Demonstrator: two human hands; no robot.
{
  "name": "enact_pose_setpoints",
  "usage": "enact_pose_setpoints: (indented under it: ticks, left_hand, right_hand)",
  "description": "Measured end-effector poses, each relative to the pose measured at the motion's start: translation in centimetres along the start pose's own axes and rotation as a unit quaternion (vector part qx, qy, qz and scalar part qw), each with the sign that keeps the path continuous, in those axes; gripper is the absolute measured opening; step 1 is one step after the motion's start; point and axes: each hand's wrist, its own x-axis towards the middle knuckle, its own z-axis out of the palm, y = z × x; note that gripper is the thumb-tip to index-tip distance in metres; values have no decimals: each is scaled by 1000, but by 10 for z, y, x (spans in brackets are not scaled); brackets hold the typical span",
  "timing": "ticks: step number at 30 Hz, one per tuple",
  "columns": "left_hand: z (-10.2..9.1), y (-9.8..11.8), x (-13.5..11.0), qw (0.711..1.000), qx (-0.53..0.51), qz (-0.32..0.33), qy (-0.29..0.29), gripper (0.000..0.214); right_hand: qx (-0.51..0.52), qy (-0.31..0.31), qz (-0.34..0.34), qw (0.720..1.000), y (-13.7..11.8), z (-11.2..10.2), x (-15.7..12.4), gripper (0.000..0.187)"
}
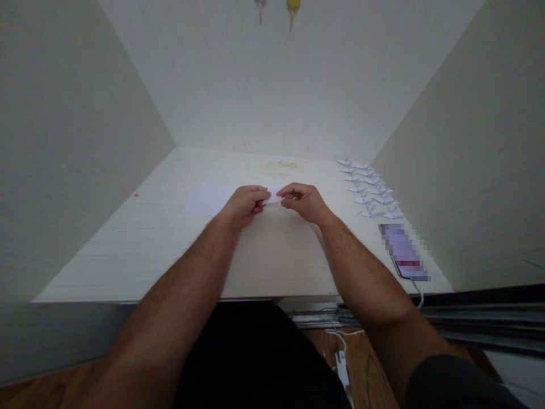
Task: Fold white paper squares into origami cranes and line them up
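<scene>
Between my two hands is a small piece of white paper [272, 196], held up above the middle of the white tabletop. My left hand [247, 203] is closed, pinching the paper's left side between thumb and fingers. At the right edge of the same paper, the fingertips of my right hand [303, 201] are bent together, thumb close to index finger. Beside my left hand, flat white paper [206, 198] lies on the table, its right part hidden behind that hand. Fine creases in the held paper are too small to make out.
Rows of several folded white paper cranes [368, 187] stand along the table's right side. Nearer me lies a phone [402, 250], blurred, with a white cable. Pale walls enclose the tabletop [140, 250] on three sides. A power strip [342, 368] is on the wooden floor.
</scene>
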Motion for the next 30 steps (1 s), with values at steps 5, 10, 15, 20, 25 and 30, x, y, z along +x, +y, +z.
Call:
enact_pose_setpoints:
  ticks: [5, 10, 15, 20, 25, 30]
  left_hand:
    - [0, -1, -1, 999, 40, -7, 0, 21]
    - [3, -2, -3, 995, 92, 25, -15, 23]
    - [7, -4, -5, 987, 155, 41, -22, 19]
    - [5, -5, -4, 975, 212, 60, -26, 17]
    - [8, -4, -7, 970, 231, 77, -14, 16]
    - [12, -4, -8, 961, 261, 90, -1, 11]
  right_hand:
    - [-6, -7, 19, 1000, 2, 0, 0, 15]
    - [1, -16, 22, 1000, 1, 0, 0, 16]
    - [-14, -18, 20, 1000, 3, -1, 1, 11]
    - [-58, -16, 26, 998, 4, -3, 1, 9]
    - [-38, 1, 47, 998, 3, -1, 2, 7]
    - [-82, 41, 64, 994, 0, 4, 1, 7]
